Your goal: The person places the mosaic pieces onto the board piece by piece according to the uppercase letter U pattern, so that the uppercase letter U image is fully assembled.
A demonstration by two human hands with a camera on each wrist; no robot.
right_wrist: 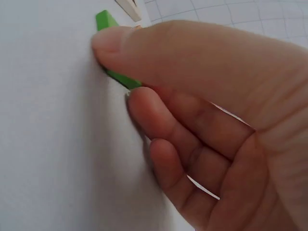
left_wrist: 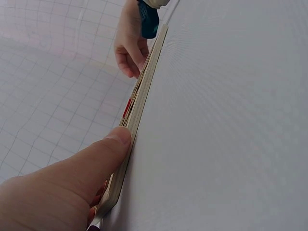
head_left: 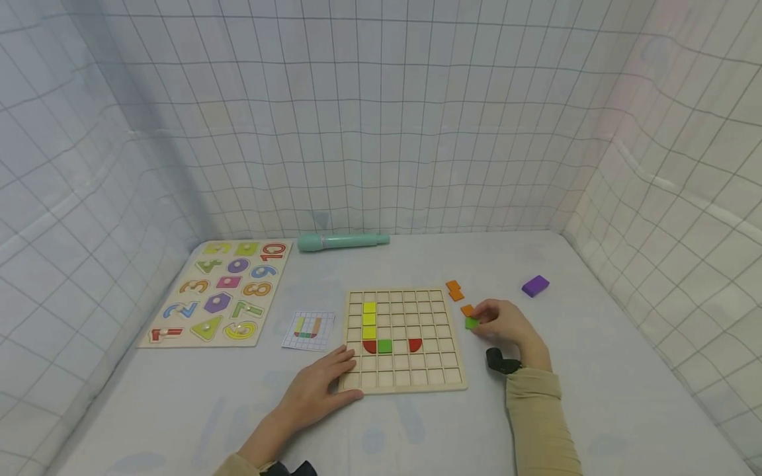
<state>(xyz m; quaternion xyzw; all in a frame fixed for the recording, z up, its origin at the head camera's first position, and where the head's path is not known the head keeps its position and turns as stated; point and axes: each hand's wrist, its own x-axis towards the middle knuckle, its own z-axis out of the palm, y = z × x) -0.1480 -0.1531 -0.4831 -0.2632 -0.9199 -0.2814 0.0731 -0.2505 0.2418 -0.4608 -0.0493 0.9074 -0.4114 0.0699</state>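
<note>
A wooden grid board point(head_left: 401, 390) lies flat on the table. In its cells sit several yellow square tiles point(head_left: 369, 320), a green square tile point(head_left: 385, 346) and two red quarter-round tiles point(head_left: 415, 345). At the board's front left corner my left hand point(head_left: 312, 392) rests, fingers extended on the left edge. The left wrist view shows its thumb point(left_wrist: 118, 137) against the front edge. To the right of the board, my right hand point(head_left: 506, 327) pinches another green tile point(head_left: 471, 323) between thumb and fingers, low over the table; this green tile point(right_wrist: 126, 81) is partly hidden by the thumb.
Orange tiles point(head_left: 456, 295) lie beside the board's right edge. A purple block point(head_left: 536, 285) is farther right. Left of the board are a pattern card point(head_left: 309, 330) and a number-and-shape puzzle board point(head_left: 226, 338). A teal microphone-shaped object point(head_left: 344, 242) lies at the back.
</note>
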